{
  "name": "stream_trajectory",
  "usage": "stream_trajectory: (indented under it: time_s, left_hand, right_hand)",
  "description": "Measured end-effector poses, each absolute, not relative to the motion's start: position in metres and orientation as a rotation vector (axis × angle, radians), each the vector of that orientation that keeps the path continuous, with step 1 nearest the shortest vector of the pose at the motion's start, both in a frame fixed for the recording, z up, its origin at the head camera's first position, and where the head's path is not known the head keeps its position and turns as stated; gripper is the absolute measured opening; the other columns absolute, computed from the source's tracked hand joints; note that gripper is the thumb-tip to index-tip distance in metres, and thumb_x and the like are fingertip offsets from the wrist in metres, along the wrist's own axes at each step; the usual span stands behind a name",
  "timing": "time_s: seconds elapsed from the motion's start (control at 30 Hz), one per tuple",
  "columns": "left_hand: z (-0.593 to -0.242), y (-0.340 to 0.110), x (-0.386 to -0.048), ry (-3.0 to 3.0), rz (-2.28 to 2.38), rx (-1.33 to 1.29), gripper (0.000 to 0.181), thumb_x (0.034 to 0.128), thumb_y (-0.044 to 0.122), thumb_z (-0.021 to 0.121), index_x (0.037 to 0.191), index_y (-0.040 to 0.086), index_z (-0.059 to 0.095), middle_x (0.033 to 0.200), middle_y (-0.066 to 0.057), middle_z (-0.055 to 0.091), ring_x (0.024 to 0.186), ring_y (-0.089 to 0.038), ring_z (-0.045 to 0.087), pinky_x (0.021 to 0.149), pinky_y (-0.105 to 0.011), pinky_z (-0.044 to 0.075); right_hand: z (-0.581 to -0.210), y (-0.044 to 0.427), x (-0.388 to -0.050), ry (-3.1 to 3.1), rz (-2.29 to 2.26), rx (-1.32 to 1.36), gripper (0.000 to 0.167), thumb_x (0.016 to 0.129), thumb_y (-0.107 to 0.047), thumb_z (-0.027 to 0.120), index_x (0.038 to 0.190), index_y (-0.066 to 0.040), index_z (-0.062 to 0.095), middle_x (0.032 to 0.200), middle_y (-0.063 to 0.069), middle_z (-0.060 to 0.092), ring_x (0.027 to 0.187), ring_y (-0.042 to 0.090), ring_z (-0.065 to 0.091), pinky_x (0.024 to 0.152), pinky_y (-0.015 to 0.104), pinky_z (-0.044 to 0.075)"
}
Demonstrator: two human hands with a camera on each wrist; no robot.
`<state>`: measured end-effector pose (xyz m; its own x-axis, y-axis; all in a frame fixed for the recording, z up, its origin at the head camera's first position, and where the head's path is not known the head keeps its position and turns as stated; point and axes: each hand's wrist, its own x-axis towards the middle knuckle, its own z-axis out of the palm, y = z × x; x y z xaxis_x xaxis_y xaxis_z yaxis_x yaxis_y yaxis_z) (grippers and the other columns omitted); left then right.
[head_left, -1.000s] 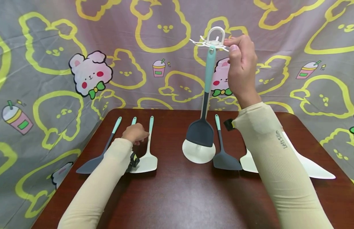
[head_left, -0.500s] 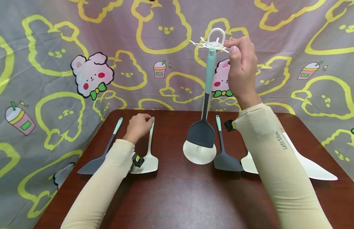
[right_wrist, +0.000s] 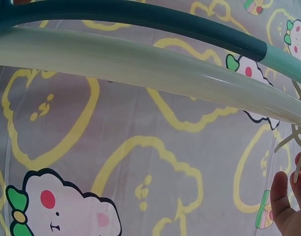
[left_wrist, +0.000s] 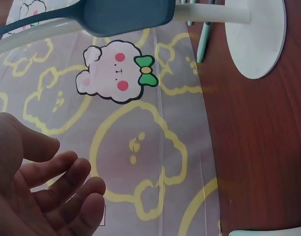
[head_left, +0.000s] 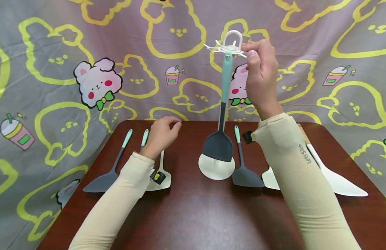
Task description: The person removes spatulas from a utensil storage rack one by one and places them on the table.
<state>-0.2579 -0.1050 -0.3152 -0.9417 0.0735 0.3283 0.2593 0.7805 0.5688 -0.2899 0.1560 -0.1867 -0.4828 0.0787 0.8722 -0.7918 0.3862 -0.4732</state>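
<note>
My left hand (head_left: 163, 135) is raised over the far left of the table, with fingers loosely bent and nothing in them; the left wrist view shows bare fingers (left_wrist: 74, 179) too. Below it lies a white spatula (head_left: 168, 178), its handle partly covered by the hand. At upper right my right hand (head_left: 263, 69) pinches the hooked top of a white utensil stand (head_left: 231, 48). From one hook hangs a dark grey spatula (head_left: 218, 146) with a mint handle, in front of the stand's pole. The stand's round base (head_left: 216, 172) shows beneath its blade.
A dark spatula (head_left: 100, 182) and a mint handle (head_left: 144, 137) lie at left, the latter partly behind the left arm. To the right of the stand lie another dark spatula (head_left: 247, 177), a pale one (head_left: 270, 178) and a large white utensil (head_left: 342, 180). A patterned curtain (head_left: 193, 69) surrounds the table.
My left hand has risen from the mint and white handles, moving right and away from the spatulas. The right hand stays at the stand's top.
</note>
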Motion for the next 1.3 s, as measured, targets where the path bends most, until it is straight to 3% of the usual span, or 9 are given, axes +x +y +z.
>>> stream_trajectory:
  time_s: [0.2, 0.37, 0.53, 0.8, 1.03, 1.3]
  left_hand:
    - [-0.313, -0.097, -0.252, -2.659, -0.957, -0.29, 0.026, 0.0982, 0.027, 0.058, 0.115, 0.013, 0.073, 0.117, -0.005, 0.072, 0.105, -0.025, 0.068, 0.091, -0.044, 0.054]
    - [-0.307, -0.087, -0.244, -2.615, -1.029, -0.334, 0.024, 0.0977, 0.026, 0.059, 0.114, 0.014, 0.073, 0.112, -0.004, 0.073, 0.095, -0.021, 0.067, 0.085, -0.041, 0.054]
    - [-0.3, -0.077, -0.237, -2.567, -1.084, -0.392, 0.023, 0.0974, 0.024, 0.06, 0.114, 0.014, 0.073, 0.11, -0.003, 0.073, 0.094, -0.019, 0.066, 0.085, -0.039, 0.054]
    - [-0.289, -0.062, -0.23, -2.481, -1.145, -0.449, 0.021, 0.0965, 0.021, 0.062, 0.112, 0.015, 0.074, 0.106, -0.001, 0.074, 0.091, -0.016, 0.064, 0.08, -0.035, 0.052]
    - [-0.287, -0.047, -0.231, -2.444, -1.187, -0.498, 0.021, 0.0964, 0.021, 0.062, 0.113, 0.015, 0.073, 0.108, -0.001, 0.073, 0.098, -0.016, 0.066, 0.085, -0.036, 0.053]
    - [-0.282, -0.031, -0.233, -2.371, -1.265, -0.556, 0.023, 0.0967, 0.019, 0.061, 0.116, 0.013, 0.072, 0.104, -0.003, 0.072, 0.09, -0.015, 0.063, 0.077, -0.03, 0.051]
  right_hand:
    - [-0.188, 0.156, -0.289, -1.748, 1.243, 0.602, 0.05, 0.087, -0.029, 0.035, 0.106, 0.009, 0.061, 0.11, 0.022, 0.063, 0.122, 0.018, 0.058, 0.103, 0.025, 0.04]
    - [-0.188, 0.157, -0.289, -1.759, 1.245, 0.59, 0.05, 0.087, -0.029, 0.035, 0.106, 0.009, 0.061, 0.113, 0.019, 0.064, 0.119, 0.018, 0.058, 0.097, 0.024, 0.04]
    - [-0.188, 0.156, -0.289, -1.765, 1.233, 0.583, 0.049, 0.087, -0.029, 0.035, 0.107, 0.008, 0.061, 0.115, 0.017, 0.065, 0.109, 0.009, 0.056, 0.089, 0.022, 0.04]
    - [-0.186, 0.155, -0.29, -1.759, 1.219, 0.596, 0.049, 0.087, -0.028, 0.034, 0.107, 0.007, 0.061, 0.113, 0.018, 0.065, 0.114, 0.014, 0.057, 0.092, 0.023, 0.04]
    - [-0.186, 0.154, -0.29, -1.765, 1.218, 0.604, 0.049, 0.087, -0.029, 0.034, 0.106, 0.008, 0.061, 0.11, 0.019, 0.063, 0.115, 0.015, 0.057, 0.094, 0.024, 0.04]
    - [-0.188, 0.154, -0.29, -1.766, 1.228, 0.614, 0.05, 0.087, -0.03, 0.034, 0.107, 0.008, 0.06, 0.113, 0.019, 0.063, 0.117, 0.016, 0.056, 0.094, 0.024, 0.04]
